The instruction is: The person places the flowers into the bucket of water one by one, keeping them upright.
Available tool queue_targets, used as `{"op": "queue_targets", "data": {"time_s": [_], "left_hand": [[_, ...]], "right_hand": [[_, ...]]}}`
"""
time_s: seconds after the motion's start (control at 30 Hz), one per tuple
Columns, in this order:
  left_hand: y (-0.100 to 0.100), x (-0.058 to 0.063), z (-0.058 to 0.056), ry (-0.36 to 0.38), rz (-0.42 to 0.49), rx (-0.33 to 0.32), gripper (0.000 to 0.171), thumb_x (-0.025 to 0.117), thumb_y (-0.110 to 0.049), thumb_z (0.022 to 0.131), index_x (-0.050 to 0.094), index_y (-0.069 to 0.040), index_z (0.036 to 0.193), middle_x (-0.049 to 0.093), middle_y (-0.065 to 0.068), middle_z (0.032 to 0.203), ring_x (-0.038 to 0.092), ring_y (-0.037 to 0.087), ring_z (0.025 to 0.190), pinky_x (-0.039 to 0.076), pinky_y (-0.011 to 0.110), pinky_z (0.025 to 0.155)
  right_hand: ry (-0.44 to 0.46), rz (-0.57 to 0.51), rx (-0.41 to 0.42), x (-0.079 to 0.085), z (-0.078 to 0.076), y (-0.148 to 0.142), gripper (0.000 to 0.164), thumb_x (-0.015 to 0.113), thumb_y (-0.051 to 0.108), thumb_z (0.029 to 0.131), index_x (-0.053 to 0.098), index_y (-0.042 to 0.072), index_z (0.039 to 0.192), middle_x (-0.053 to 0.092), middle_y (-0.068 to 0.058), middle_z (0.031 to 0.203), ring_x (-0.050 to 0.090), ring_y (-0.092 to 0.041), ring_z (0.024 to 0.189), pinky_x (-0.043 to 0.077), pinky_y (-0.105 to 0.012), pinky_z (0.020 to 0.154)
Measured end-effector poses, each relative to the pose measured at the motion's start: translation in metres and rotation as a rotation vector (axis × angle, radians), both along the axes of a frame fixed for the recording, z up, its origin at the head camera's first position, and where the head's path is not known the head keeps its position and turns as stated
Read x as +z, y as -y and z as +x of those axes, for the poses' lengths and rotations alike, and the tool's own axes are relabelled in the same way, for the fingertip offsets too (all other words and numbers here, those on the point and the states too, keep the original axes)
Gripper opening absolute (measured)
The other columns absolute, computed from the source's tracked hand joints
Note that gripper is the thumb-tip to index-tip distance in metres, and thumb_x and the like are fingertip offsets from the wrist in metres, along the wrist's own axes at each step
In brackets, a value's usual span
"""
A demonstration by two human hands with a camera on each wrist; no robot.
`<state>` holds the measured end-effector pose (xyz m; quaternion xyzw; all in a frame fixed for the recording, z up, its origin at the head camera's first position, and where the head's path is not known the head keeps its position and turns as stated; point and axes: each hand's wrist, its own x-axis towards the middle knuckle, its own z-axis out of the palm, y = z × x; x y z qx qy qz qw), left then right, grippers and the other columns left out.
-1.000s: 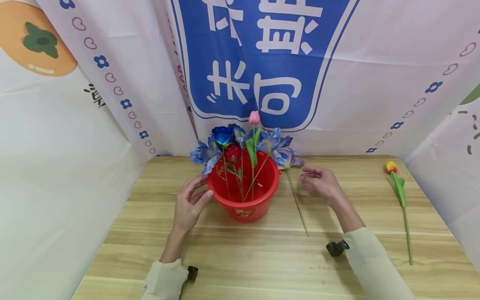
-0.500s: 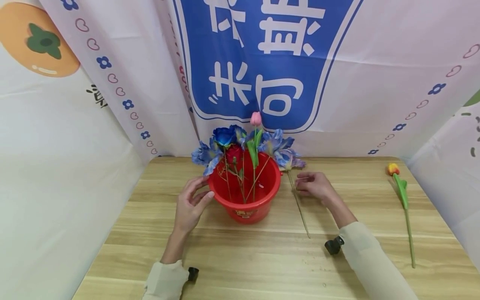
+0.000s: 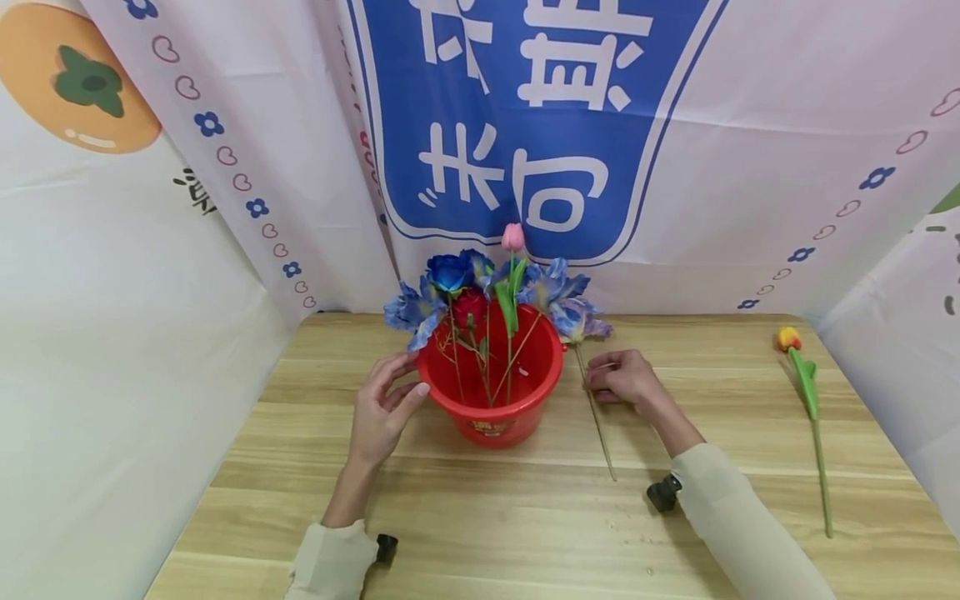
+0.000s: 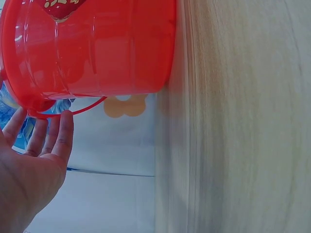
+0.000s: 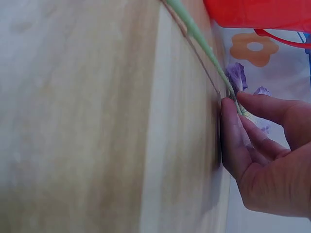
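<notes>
A red bucket (image 3: pixel 498 427) stands upright on the table, holding a blue rose (image 3: pixel 448 272), a red rose (image 3: pixel 469 307), a pink tulip (image 3: pixel 513 237) and ruffled blue flowers (image 3: pixel 412 310). My left hand (image 3: pixel 380 412) rests against the left of its rim, its fairly straight fingers (image 4: pixel 63 136) by the handle joint in the left wrist view. Right of the bucket, a pale purple flower (image 3: pixel 579 321) lies with its stem pointing toward me. My right hand (image 3: pixel 624 379) pinches this stem between thumb and fingers, low over the table, as the right wrist view shows.
An orange-yellow tulip (image 3: pixel 788 338) with a green stem lies at the table's right side. Small clear specks (image 3: pixel 626 533) are scattered near the front. A white printed cloth (image 3: pixel 690 217) hangs behind the wooden table (image 3: pixel 480 525).
My right hand has moved left to the purple flower's stem and taken hold of it; the stem's near end shifted slightly. My left hand has stayed at the bucket.
</notes>
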<state>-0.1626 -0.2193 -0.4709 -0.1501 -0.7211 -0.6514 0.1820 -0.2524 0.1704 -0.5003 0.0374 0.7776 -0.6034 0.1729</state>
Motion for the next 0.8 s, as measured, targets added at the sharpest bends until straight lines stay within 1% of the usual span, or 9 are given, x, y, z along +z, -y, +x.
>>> {"op": "queue_targets", "data": {"time_s": [0.2,0.27,0.37,0.43,0.57,0.67,0.73,0.8], "left_hand": [[0.001,0.0,0.0,-0.005,-0.003,0.002,0.046,0.072,0.013,0.092,0.064,0.009,0.138,0.06,0.025,0.141,0.067,0.01,0.124,0.063,0.025,0.097],[0.001,-0.001,0.0,-0.005,-0.007,0.003,0.047,0.072,0.013,0.092,0.064,0.009,0.138,0.06,0.026,0.141,0.067,0.01,0.124,0.064,0.026,0.098],[0.001,-0.002,0.0,-0.002,-0.009,0.004,0.047,0.072,0.013,0.092,0.064,0.008,0.138,0.06,0.025,0.141,0.067,0.01,0.125,0.064,0.026,0.098],[0.001,-0.002,0.0,0.0,-0.008,0.005,0.047,0.072,0.012,0.092,0.064,0.008,0.138,0.06,0.025,0.142,0.067,0.011,0.125,0.063,0.026,0.098],[0.001,-0.001,0.0,0.004,-0.008,0.002,0.047,0.072,0.011,0.093,0.064,0.008,0.139,0.06,0.023,0.142,0.066,0.011,0.126,0.063,0.027,0.099],[0.001,-0.002,-0.001,0.006,-0.018,-0.002,0.046,0.072,0.009,0.095,0.063,0.008,0.14,0.06,0.021,0.142,0.066,0.011,0.127,0.063,0.027,0.1],[0.002,-0.002,-0.001,0.01,-0.026,-0.001,0.046,0.072,0.008,0.096,0.063,0.008,0.141,0.06,0.021,0.142,0.065,0.01,0.127,0.063,0.026,0.1],[0.002,-0.003,-0.001,0.012,-0.03,0.0,0.045,0.071,0.007,0.097,0.063,0.008,0.141,0.06,0.021,0.142,0.065,0.01,0.127,0.062,0.025,0.1]], "right_hand": [[-0.014,0.04,-0.002,0.001,0.001,0.005,0.042,0.073,-0.002,0.094,0.062,-0.014,0.132,0.081,-0.018,0.108,0.076,-0.011,0.082,0.068,-0.031,0.072],[-0.014,0.046,-0.004,0.001,0.002,0.006,0.041,0.073,-0.001,0.093,0.063,-0.013,0.131,0.081,-0.017,0.106,0.075,-0.011,0.08,0.068,-0.031,0.071],[-0.011,0.032,-0.018,0.002,0.004,0.005,0.04,0.074,-0.002,0.094,0.064,-0.013,0.131,0.081,-0.016,0.106,0.075,-0.011,0.081,0.068,-0.032,0.072],[-0.016,0.017,-0.03,0.004,0.007,0.003,0.041,0.073,-0.001,0.095,0.063,-0.013,0.133,0.08,-0.019,0.11,0.076,-0.012,0.085,0.068,-0.032,0.074],[-0.054,-0.005,-0.04,0.011,0.017,-0.005,0.044,0.07,0.002,0.1,0.06,-0.013,0.14,0.072,-0.029,0.129,0.077,-0.016,0.098,0.068,-0.032,0.079],[-0.084,-0.02,-0.04,0.018,0.028,-0.013,0.048,0.068,0.004,0.102,0.055,-0.014,0.146,0.065,-0.033,0.141,0.077,-0.017,0.103,0.068,-0.032,0.083],[-0.091,-0.041,-0.058,0.023,0.034,-0.019,0.051,0.069,0.004,0.102,0.053,-0.013,0.148,0.065,-0.032,0.142,0.077,-0.016,0.103,0.068,-0.032,0.086],[-0.095,-0.066,-0.081,0.029,0.04,-0.025,0.054,0.069,0.005,0.102,0.051,-0.012,0.15,0.069,-0.026,0.136,0.077,-0.013,0.101,0.067,-0.032,0.089]]}}
